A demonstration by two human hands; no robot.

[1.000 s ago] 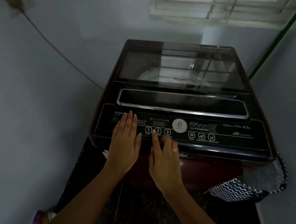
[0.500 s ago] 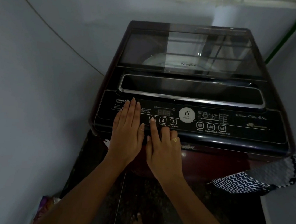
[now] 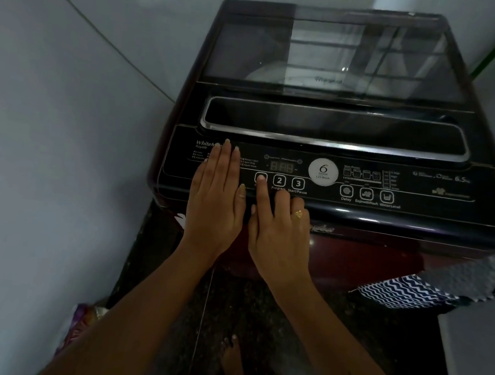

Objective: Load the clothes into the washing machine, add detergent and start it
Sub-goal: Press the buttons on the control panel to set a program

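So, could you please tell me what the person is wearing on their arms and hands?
Both forearms are bare, with no sleeves, watch or bracelet in view. The right hand wears a gold ring with a small raised ornament on one finger. The left hand shows no jewellery. Fingernails look short and unpainted.

Views: only one camera is showing, worn on the person's head.
Position: it is sitting above and behind the two hands, over the forearms.
Direction: it is looking forward and steeply down, past the left hand (image 3: 214,202) and right hand (image 3: 278,230) onto the washing machine (image 3: 338,120).
Nearness: it is standing close, the hands filling the middle.
Edges: bare feet (image 3: 251,374) are showing below the wrists, walls at both sides.
Overlap: no second view is sharing the scene.
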